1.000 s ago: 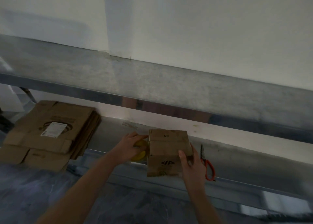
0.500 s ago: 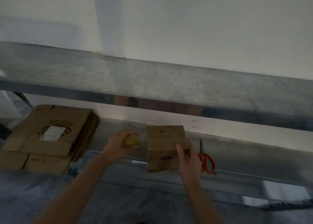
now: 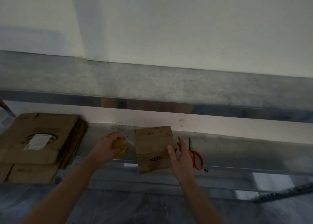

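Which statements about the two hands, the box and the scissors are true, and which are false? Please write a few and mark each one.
1. The left hand grips a yellow roll. True.
2. The right hand holds the scissors. False: it holds the small cardboard box; the scissors lie on the metal shelf, to the right of that hand.
3. The scissors have red-orange handles. True.
4. The stack of flattened cardboard lies to the right of the box. False: it lies to the left, beyond the left hand.
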A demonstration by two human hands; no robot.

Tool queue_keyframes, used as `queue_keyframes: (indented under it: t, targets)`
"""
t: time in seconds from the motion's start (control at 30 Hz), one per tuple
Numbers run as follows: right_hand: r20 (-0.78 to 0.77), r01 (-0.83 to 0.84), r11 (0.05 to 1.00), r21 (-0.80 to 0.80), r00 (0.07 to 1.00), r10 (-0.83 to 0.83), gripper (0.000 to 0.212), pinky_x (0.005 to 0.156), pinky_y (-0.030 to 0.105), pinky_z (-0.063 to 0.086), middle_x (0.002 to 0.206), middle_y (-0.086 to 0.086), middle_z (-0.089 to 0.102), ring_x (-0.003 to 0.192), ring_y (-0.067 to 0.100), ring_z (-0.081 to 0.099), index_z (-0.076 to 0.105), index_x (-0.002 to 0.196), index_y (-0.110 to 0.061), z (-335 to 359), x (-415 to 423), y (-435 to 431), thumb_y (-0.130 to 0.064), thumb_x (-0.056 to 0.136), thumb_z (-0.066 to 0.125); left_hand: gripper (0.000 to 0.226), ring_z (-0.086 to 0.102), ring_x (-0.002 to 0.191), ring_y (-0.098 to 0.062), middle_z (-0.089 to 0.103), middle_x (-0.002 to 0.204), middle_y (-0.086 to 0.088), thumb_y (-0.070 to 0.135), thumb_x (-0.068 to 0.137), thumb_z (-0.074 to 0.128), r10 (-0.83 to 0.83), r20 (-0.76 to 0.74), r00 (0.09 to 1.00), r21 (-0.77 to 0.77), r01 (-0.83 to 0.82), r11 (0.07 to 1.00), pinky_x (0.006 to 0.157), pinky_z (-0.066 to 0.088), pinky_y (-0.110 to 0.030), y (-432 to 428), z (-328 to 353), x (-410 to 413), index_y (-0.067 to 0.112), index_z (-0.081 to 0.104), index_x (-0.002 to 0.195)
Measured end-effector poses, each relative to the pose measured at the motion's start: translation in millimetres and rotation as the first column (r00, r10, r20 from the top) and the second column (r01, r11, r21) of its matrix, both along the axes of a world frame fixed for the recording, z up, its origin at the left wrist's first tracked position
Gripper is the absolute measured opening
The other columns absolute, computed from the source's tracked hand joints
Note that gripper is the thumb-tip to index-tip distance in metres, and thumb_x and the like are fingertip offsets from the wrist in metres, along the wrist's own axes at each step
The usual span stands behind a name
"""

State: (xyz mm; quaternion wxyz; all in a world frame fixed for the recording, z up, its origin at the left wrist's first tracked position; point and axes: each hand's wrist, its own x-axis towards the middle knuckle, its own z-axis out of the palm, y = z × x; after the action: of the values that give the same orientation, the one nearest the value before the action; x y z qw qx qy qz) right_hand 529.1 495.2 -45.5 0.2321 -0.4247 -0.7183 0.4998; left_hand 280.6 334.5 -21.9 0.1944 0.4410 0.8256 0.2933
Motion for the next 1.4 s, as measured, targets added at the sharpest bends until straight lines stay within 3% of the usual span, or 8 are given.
queue_keyframes:
  t: [0.1, 0.2, 0.4, 0.53, 0.67, 0.93, 1.17, 1.4]
  targets:
    - [0.016, 0.018, 1.0, 0.011, 1.0, -0.018, 0.091, 0.113, 0.038, 0.035, 0.151, -0.005, 0.041, 0.138, 0.014, 0.037, 0.025, 0.153, -0.034, -11, 22, 11, -0.083, 0.078, 0.039, 0.036, 0.053, 0.087, 0.0, 0.056, 0.097, 0.022, 0.031, 0.074, 0.079, 0.011, -0.037, 0.999, -0.014, -0.012, 1.0, 0.068, 0.036, -0.014, 6, 2, 0, 0.05, 0.052, 0.089]
    - [0.209, 0.02, 0.98, 0.196, 0.976, -0.061, 0.08, 0.116, 0.047, 0.03, 0.149, 0.006, 0.043, 0.14, 0.026, 0.034, 0.034, 0.15, -0.022, -35, 53, 31, -0.073, 0.089, 0.032, 0.038, 0.054, 0.087, 0.0, 0.056, 0.097, 0.022, 0.028, 0.074, 0.08, 0.007, -0.045, 0.999, -0.017, -0.008, 1.0, 0.068, 0.038, -0.017, 9, 3, 2, 0.05, 0.052, 0.089]
    - [0.663, -0.232, 0.929, 0.288, 0.748, -0.018, 0.06, 0.123, 0.045, 0.008, 0.164, 0.005, 0.014, 0.152, 0.026, 0.005, 0.021, 0.155, -0.023, -78, 79, 78, -0.051, 0.102, 0.031, 0.033, 0.056, 0.086, -0.006, 0.06, 0.099, 0.011, 0.024, 0.075, 0.08, 0.059, -0.039, 0.997, -0.043, -0.061, 0.997, 0.071, 0.04, -0.023, 6, 0, 7, 0.038, 0.058, 0.095]
    - [0.734, -0.297, 0.913, 0.279, 0.679, -0.003, 0.059, 0.12, 0.042, 0.017, 0.158, 0.003, 0.028, 0.147, 0.026, 0.019, 0.027, 0.153, -0.021, -88, 70, 89, -0.047, 0.101, 0.038, 0.032, 0.058, 0.088, -0.013, 0.061, 0.101, 0.006, 0.023, 0.076, 0.079, 0.09, -0.052, 0.995, -0.053, -0.093, 0.994, 0.073, 0.042, -0.027, 5, -1, 11, 0.032, 0.059, 0.099]
    - [0.796, -0.279, 0.901, 0.333, 0.595, -0.111, 0.049, 0.101, 0.037, 0.036, 0.139, 0.001, 0.044, 0.126, 0.024, 0.039, 0.041, 0.138, -0.02, -92, 57, 93, -0.046, 0.097, 0.042, 0.032, 0.058, 0.089, -0.013, 0.06, 0.102, 0.008, 0.026, 0.076, 0.079, 0.124, -0.043, 0.991, -0.047, -0.126, 0.991, 0.074, 0.042, -0.026, 4, -1, 12, 0.033, 0.059, 0.1]
    - [0.868, -0.27, 0.921, 0.281, 0.482, -0.123, 0.044, 0.091, 0.034, 0.046, 0.117, 0.0, 0.066, 0.11, 0.022, 0.062, 0.053, 0.119, -0.021, -91, 48, 105, -0.055, 0.098, 0.037, 0.031, 0.056, 0.09, -0.013, 0.058, 0.103, 0.009, 0.031, 0.079, 0.076, 0.181, -0.053, 0.982, -0.048, -0.184, 0.982, 0.076, 0.039, -0.026, 2, 5, 14, 0.035, 0.057, 0.103]
    - [0.795, -0.106, 0.976, 0.188, 0.601, -0.088, 0.048, 0.074, 0.033, 0.05, 0.099, 0.005, 0.072, 0.094, 0.028, 0.069, 0.062, 0.109, -0.028, -59, 59, 103, -0.065, 0.095, 0.035, 0.028, 0.055, 0.09, -0.01, 0.058, 0.103, 0.012, 0.035, 0.079, 0.075, 0.128, -0.014, 0.992, -0.048, -0.128, 0.991, 0.072, 0.038, -0.024, -2, 12, 3, 0.038, 0.056, 0.099]
    - [0.597, 0.094, 0.915, 0.392, 0.731, -0.331, 0.03, 0.062, 0.034, 0.044, 0.073, 0.004, 0.058, 0.075, 0.034, 0.067, 0.051, 0.112, -0.022, 7, 90, 5, -0.043, 0.092, 0.058, 0.033, 0.05, 0.088, -0.001, 0.051, 0.102, 0.022, 0.043, 0.078, 0.074, -0.036, 0.037, 0.999, -0.029, 0.038, 0.999, 0.068, 0.037, -0.015, -6, 16, -18, 0.049, 0.05, 0.1]
